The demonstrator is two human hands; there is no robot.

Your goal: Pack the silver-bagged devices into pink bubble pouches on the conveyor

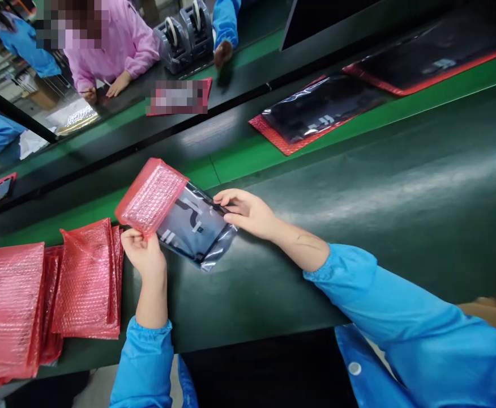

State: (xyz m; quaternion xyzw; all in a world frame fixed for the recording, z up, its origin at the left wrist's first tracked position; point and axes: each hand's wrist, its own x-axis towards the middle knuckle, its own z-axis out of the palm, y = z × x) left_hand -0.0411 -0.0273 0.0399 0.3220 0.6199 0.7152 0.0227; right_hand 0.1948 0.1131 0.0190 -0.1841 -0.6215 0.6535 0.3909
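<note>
My left hand (143, 249) is closed on the lower edge of a red bubble-wrap bag (157, 192), near its mouth. Partway inside that bag is a flat dark panel in a clear plastic sleeve (197, 224), its other part sticking out to the right. My right hand (248, 214) grips the panel's right edge between thumb and fingers. The sleeve's loose clear end hangs past the panel at the lower right. How deep the panel sits in the bag is hidden by the bubble wrap.
Stacks of red bubble bags (89, 277) lie at the left. Along the green belt are dark panels on red bags (316, 113). Across the bench sit a person in pink (116, 39) and tape dispensers (184, 37); a blue-sleeved hand (223, 55) reaches in at top.
</note>
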